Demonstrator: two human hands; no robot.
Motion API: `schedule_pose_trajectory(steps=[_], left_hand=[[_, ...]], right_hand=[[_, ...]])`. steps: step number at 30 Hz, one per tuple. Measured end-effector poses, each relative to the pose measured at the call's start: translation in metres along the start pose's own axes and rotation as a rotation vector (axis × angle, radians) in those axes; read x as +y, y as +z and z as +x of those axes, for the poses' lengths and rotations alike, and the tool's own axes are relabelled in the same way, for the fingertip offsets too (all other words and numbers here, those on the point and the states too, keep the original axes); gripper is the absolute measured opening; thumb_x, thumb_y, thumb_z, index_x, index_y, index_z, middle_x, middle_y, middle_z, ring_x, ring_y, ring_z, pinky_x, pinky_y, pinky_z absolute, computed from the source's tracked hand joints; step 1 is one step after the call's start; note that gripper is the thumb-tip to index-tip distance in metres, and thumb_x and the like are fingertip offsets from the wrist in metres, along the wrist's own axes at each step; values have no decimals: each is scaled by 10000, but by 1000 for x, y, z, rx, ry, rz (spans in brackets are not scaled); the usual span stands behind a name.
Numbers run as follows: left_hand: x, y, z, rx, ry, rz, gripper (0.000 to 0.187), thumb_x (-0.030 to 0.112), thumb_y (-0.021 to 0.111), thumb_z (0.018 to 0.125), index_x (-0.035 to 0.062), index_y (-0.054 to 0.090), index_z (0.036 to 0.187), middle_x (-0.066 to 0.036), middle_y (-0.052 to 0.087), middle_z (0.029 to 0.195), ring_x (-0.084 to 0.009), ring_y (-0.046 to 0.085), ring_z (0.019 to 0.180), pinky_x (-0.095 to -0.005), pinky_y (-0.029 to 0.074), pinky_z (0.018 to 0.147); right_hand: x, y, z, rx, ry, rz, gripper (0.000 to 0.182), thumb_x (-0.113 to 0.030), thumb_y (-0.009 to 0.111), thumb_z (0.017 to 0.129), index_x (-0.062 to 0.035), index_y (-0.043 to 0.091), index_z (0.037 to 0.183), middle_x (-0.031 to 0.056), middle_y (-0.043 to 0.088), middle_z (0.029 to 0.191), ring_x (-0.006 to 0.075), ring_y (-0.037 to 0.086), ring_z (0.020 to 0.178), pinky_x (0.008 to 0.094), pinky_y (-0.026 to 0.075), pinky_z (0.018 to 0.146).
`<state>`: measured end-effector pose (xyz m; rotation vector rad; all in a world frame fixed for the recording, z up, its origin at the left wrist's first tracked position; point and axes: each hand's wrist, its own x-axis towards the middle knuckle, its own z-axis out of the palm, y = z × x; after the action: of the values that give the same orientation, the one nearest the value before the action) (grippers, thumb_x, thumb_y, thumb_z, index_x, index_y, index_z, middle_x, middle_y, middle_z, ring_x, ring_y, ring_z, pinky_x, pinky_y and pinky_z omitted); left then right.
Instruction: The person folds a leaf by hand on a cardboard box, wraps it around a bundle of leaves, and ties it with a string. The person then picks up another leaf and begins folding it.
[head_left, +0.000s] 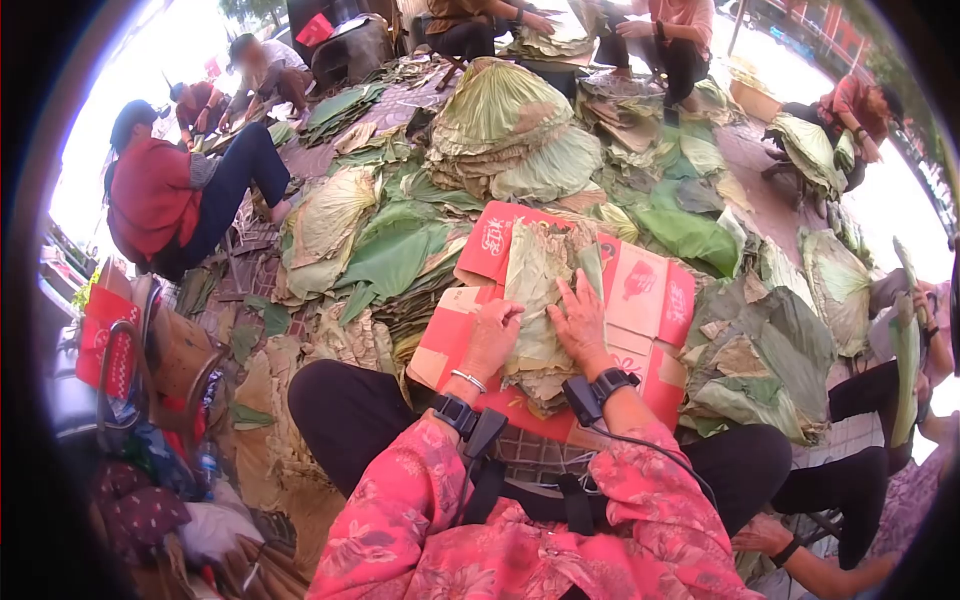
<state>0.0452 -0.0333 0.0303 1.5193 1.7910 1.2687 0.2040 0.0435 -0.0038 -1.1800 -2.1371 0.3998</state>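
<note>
"Head view, nearest first: what sits closest?"

"Two sleeves of pink floral cloth (pixel 385 500), with a black boxy device (pixel 486 433) strapped at each wrist and a silver-coloured bangle (pixel 468 380) on the left one."

"And the hands?"

"Apart from each other. The left hand (pixel 490 338) is loosely curled at the left side of a long bundle of dry, brown-green leaves (pixel 537 300); I cannot tell whether its fingers pinch it. The right hand (pixel 580 325) lies spread, palm down, on the bundle's right side."

"Where is that bundle?"

"Across the middle of a flattened sheet of red printed cardboard (pixel 645 290), reaching from its far edge toward its near one."

"Around the cardboard?"

"Off its left edge, broad green leaves (pixel 395 250); off its right edge, a heap of dull green, crumpled leaves (pixel 775 335). Beyond its far edge rises a tall mound of pale green pleated leaves (pixel 505 115)."

"Farther still?"

"At the left, a seated person in a red top (pixel 152 205) and dark trousers."
</note>
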Motion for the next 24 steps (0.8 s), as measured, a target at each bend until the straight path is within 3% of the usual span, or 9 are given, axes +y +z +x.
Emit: schedule_pose_trajectory(steps=[3, 11, 12, 15, 18, 21, 24], left_hand=[[2, 1, -13, 13, 233, 238, 126, 59, 636, 712, 46, 619, 836, -103, 550, 756, -271, 542, 755, -366, 450, 712], [-5, 11, -7, 82, 54, 141, 111, 87, 644, 700, 62, 603, 800, -96, 534, 810, -279, 516, 815, -380, 424, 718], [-3, 10, -8, 106, 50, 103, 109, 94, 644, 702, 66, 602, 798, -96, 540, 828, -279, 517, 830, -378, 421, 728], [7, 7, -9, 138, 336, 318, 101, 128, 634, 724, 69, 597, 798, -89, 561, 931, -279, 513, 933, -411, 392, 795], [23, 10, -18, 50, 320, 434, 114, 146, 641, 729, 73, 599, 806, -64, 579, 1005, -270, 488, 1028, -462, 328, 895], [30, 9, -17, -102, 192, 518, 281, 239, 618, 775, 91, 587, 1012, -86, 513, 1202, -285, 382, 1206, -536, 265, 958], [20, 23, -19, -87, 331, 606, 504, 363, 566, 819, 102, 470, 1240, -109, 376, 1368, -307, 236, 1323, -577, 190, 1013]], right_hand=[[1, -2, 1, 15, 12, 60, 629, -279, 630, 750, -89, 415, 1310, 202, 266, 1418, 342, 295, 1280, 438, 235, 1039], [-1, -9, 0, 27, -20, 111, 777, -241, 683, 659, -101, 352, 1348, 188, 270, 1419, 344, 302, 1274, 423, 237, 1044], [-1, -9, 0, 30, -12, 111, 756, -237, 672, 673, -103, 356, 1347, 190, 271, 1418, 345, 303, 1274, 425, 240, 1042], [-1, -6, 0, 37, -6, 93, 684, -224, 635, 717, -106, 374, 1338, 196, 275, 1414, 348, 307, 1271, 432, 247, 1037], [6, 3, 1, 42, -11, 35, 598, -213, 593, 761, -103, 407, 1319, 202, 282, 1409, 347, 310, 1270, 439, 254, 1031], [8, 5, 0, 38, -6, -18, 548, -211, 575, 782, -95, 433, 1299, 207, 290, 1403, 346, 313, 1269, 444, 259, 1028], [6, 5, 0, 51, -21, -22, 540, -193, 589, 772, -82, 449, 1282, 210, 305, 1393, 348, 327, 1260, 438, 270, 1025]])
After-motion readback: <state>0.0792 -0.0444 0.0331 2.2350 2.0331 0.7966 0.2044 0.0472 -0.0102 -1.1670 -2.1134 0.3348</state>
